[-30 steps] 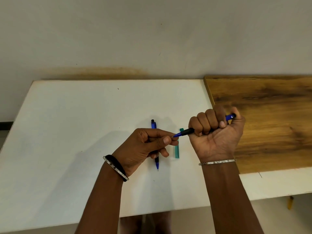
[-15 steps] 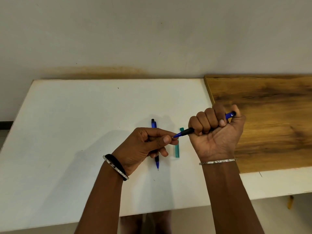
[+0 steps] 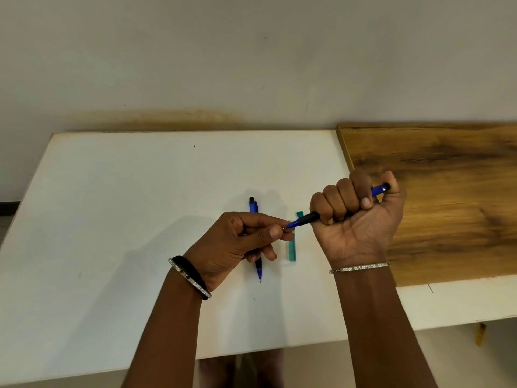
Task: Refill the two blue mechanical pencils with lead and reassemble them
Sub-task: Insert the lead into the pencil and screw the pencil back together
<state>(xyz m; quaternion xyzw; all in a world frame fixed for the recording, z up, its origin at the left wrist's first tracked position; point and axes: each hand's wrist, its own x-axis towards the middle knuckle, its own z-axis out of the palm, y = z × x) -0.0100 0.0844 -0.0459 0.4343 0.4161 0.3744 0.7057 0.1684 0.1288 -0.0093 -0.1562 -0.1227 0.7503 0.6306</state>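
The right hand [image 3: 358, 219] fists a slim blue pencil [image 3: 306, 219], tip toward eight o'clock; the left hand [image 3: 237, 245] pinches that tip. A second pencil [image 3: 253, 206] lies on the smooth white tabletop [image 3: 112, 219].

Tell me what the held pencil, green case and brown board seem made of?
Held pencil: glossy blue plastic, by its sheen, with a matte black grip, perhaps rubber. Green case: translucent plastic, likely; light passes through. Brown board: wood or wood-look laminate, by its grain.
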